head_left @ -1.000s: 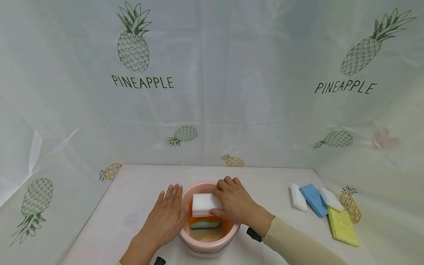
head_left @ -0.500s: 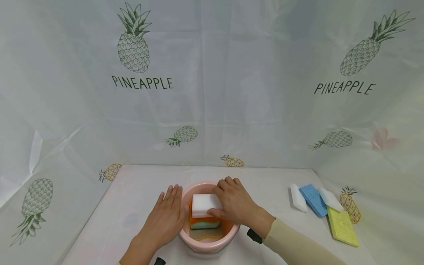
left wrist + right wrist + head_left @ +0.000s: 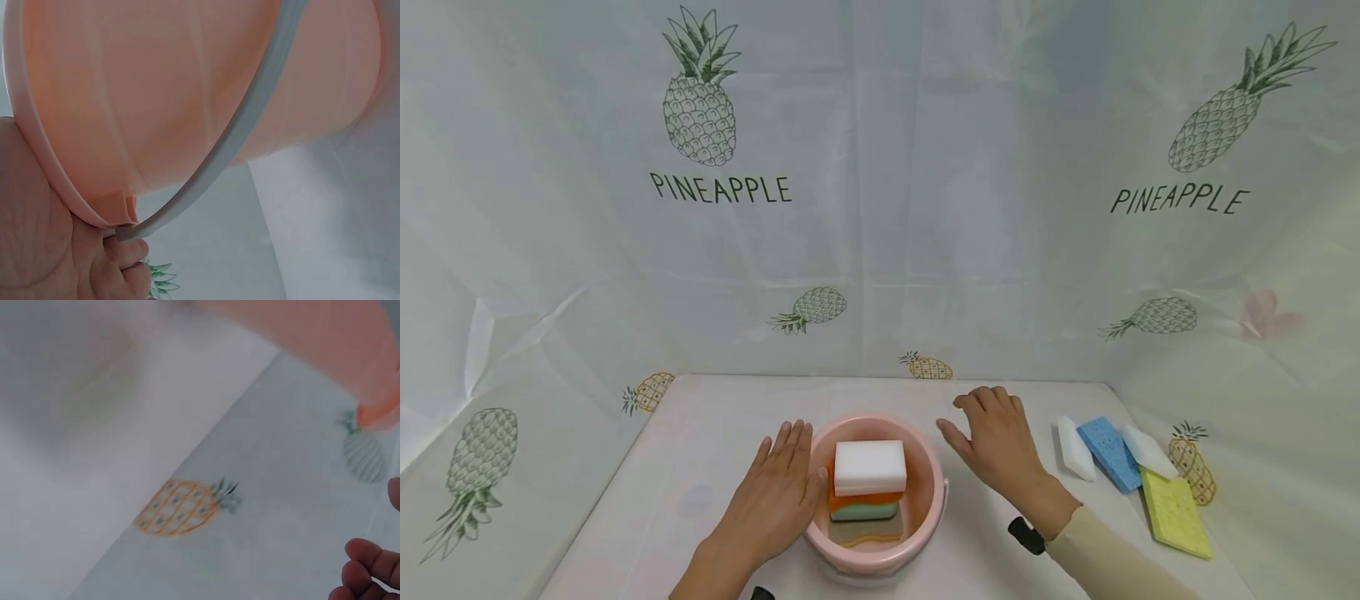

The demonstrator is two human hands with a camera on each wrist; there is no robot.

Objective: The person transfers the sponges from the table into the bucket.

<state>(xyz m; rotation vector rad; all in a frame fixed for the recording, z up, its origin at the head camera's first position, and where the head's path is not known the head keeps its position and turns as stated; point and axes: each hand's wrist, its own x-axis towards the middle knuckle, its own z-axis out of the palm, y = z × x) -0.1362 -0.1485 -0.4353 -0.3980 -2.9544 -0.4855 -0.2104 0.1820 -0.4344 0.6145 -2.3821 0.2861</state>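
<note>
Pineapple-print sheet [image 3: 940, 167] behind whitish tabletop [image 3: 722, 425]. Pink bucket [image 3: 880, 560] on tabletop, front center. Left hand [image 3: 771, 496]: fingers straight, mostly together, against bucket's left rim. Right hand [image 3: 1000, 442]: apart from bucket, just right of it, fingers loosely bent, thumb spread away. Far-right group: yellow sponge [image 3: 1176, 512], blue sponge [image 3: 1108, 452], two white sponges [image 3: 1150, 452]. Inside bucket: white sponge block [image 3: 870, 467] atop orange and green layers [image 3: 865, 511].
</note>
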